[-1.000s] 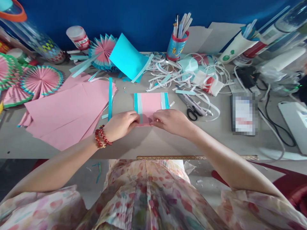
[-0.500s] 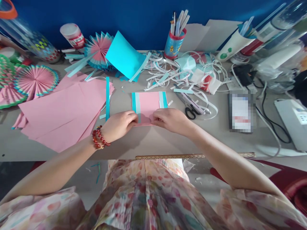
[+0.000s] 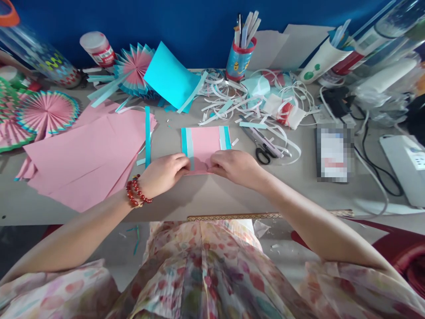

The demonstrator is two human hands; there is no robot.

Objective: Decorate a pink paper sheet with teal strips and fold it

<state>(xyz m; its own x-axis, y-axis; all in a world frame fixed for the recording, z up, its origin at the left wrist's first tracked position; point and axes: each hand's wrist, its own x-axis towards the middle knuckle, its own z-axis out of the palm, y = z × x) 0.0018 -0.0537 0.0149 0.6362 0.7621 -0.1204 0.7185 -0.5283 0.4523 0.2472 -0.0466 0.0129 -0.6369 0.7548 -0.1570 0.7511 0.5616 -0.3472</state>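
Observation:
A pink paper sheet with turquoise and pale blue strips along its left and right edges lies on the grey table. My left hand, with a red bead bracelet on the wrist, pinches the sheet's near left edge. My right hand pinches the near edge just right of the middle. Both hands are closed on the paper, whose near edge is folded up a little between them.
A stack of pink sheets lies to the left, with a turquoise strip beside it. Scissors and paper scraps lie at right. Folded paper fans, a pen cup, a phone and cables ring the table.
The hands stay on the sheet's near edge with almost no movement. The view has drifted slightly, so everything sits a little further left and higher.

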